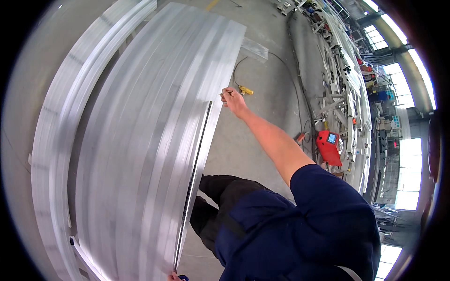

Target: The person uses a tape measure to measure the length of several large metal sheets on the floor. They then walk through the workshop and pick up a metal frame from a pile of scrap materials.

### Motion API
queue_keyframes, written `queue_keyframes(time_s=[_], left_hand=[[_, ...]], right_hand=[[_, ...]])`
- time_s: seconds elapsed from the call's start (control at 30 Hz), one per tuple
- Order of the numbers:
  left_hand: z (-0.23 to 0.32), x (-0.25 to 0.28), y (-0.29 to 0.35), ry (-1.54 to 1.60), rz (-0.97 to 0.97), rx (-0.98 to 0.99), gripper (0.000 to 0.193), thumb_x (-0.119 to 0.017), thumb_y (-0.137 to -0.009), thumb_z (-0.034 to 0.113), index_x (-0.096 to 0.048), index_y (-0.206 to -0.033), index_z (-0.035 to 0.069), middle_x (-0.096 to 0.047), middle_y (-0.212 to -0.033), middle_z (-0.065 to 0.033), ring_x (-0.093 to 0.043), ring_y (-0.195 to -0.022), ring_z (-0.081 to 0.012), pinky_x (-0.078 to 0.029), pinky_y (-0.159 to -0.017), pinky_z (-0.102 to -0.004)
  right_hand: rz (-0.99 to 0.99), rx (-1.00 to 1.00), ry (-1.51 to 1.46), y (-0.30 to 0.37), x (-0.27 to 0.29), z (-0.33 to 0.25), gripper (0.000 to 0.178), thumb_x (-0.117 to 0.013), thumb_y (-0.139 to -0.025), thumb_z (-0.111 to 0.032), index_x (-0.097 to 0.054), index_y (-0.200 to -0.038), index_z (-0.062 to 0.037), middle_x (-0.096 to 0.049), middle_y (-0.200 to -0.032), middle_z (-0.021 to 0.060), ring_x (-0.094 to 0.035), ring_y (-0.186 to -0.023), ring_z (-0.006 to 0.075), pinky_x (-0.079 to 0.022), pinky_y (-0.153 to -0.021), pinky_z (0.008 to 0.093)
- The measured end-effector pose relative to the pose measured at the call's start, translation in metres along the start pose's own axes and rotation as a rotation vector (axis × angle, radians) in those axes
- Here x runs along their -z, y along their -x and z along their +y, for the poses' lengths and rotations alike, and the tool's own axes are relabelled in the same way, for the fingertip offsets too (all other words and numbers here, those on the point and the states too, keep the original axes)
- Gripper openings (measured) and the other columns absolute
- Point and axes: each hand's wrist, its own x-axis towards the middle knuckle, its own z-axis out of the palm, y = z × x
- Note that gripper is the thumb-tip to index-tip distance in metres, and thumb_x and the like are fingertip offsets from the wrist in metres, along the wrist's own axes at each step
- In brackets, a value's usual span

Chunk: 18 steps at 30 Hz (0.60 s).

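Observation:
My right hand (231,99) reaches out over the long edge of a stack of silver metal profiles (136,117). Its fingers pinch a thin, pen-like thing (220,95), whose tip points at the top profile. Just below that hand begins a narrow straight strip with a dark, finely ticked line (195,164), apparently a tape measure's blade, lying along the stack's edge. At its lower end my left hand (174,277) shows only in part, cut off by the picture's rim. Beside those fingers is a small dark blue case (183,278), which looks like the tape measure's body.
More long profiles (61,117) lie in a row at the left. A yellow hand tool (245,90) with a cable rests on the grey floor (262,122). A red machine with a screen (329,148) stands to the right, before racks of metal parts (335,79).

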Motion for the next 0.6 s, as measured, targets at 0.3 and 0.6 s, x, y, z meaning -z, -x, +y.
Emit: queue_keyframes(time_s=[0.3,0.6], left_hand=[[-0.011,0.001,-0.008,0.01,0.021,0.03,0.039,-0.054,-0.094,0.035,-0.063,-0.102,-0.002,-0.063,-0.067,-0.0112,-0.055,-0.052,-0.0189,-0.043,-0.043,-0.0329],[-0.007,-0.002,-0.001,0.079,-0.007,-0.003,0.036,-0.054,-0.095,0.033,-0.06,-0.108,0.0,-0.061,-0.063,-0.0092,-0.051,-0.046,-0.0159,-0.039,-0.037,-0.0296]], right_hand=[[-0.174,0.006,0.156,-0.016,-0.005,0.022,0.035,-0.05,-0.096,-0.039,-0.051,-0.119,-0.0122,-0.06,-0.111,0.003,-0.058,-0.104,0.0149,-0.05,-0.084,0.0324],[-0.094,-0.037,0.05,-0.004,0.001,0.03,0.036,-0.05,-0.097,-0.038,-0.051,-0.118,-0.0088,-0.062,-0.109,0.0053,-0.06,-0.102,0.0158,-0.051,-0.083,0.033]])
